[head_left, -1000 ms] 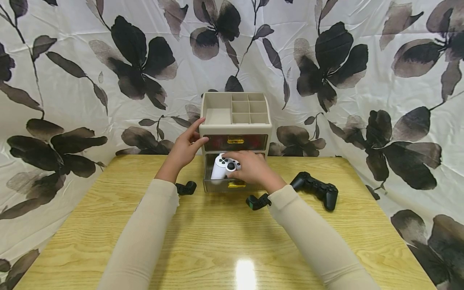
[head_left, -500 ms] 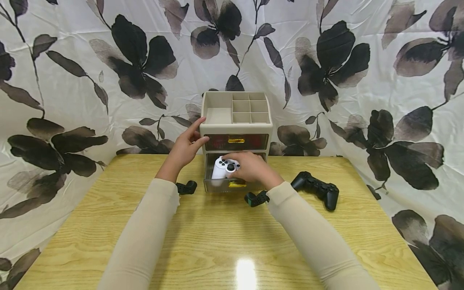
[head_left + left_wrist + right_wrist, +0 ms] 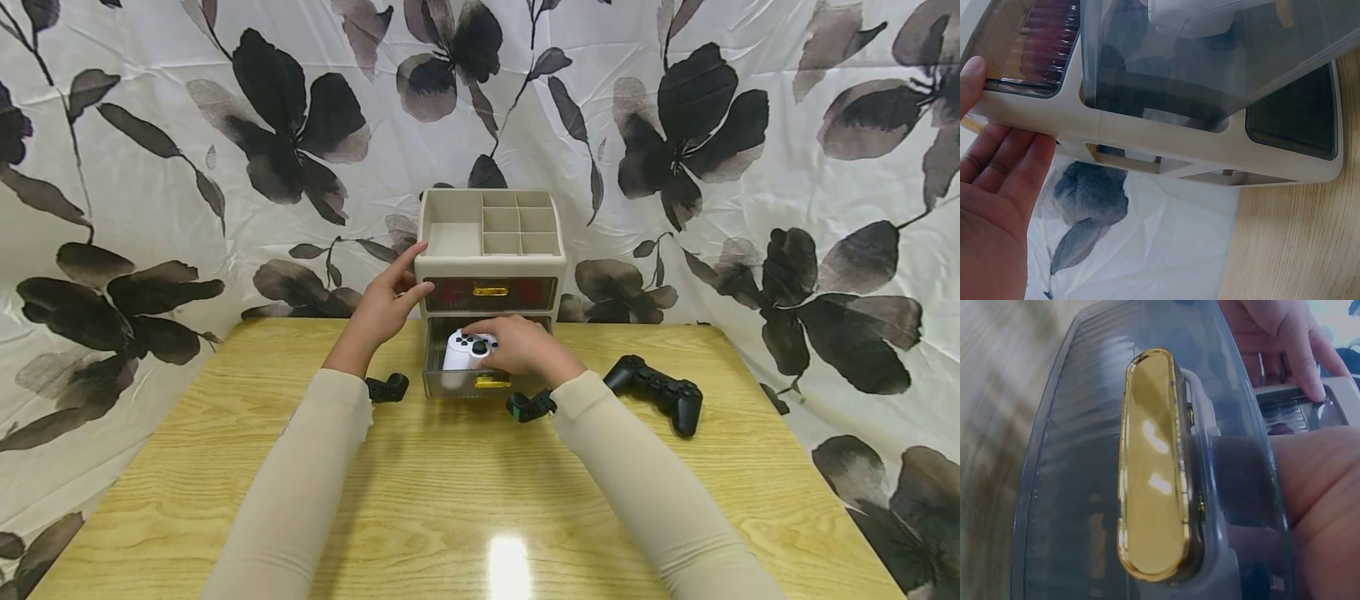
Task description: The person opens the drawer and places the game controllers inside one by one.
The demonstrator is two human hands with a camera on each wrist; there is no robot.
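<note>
A white game controller point(image 3: 459, 352) lies in the pulled-out lower drawer point(image 3: 457, 383) of a cream desktop organizer point(image 3: 487, 263). My right hand point(image 3: 521, 346) reaches over the drawer front and grips the controller's right part, its thumb near a stick. In the right wrist view the drawer's gold handle point(image 3: 1154, 469) fills the middle, and the controller is mostly hidden. At the organizer's upper left corner, my left hand point(image 3: 382, 308) holds the frame, thumb on the front and fingers along the side. The left wrist view shows those fingers point(image 3: 1022, 162) against the side wall.
A black game controller point(image 3: 654, 393) lies on the wooden table point(image 3: 442, 500) to the right. The upper drawer point(image 3: 457, 294) is closed, with reddish contents. Behind stands a floral cloth point(image 3: 570, 125). Black wrist-camera mounts point(image 3: 531, 406) sit below the wrists.
The white controller has shifted slightly to the right and down within the drawer, with my right hand on it. My left hand keeps its place on the organizer.
</note>
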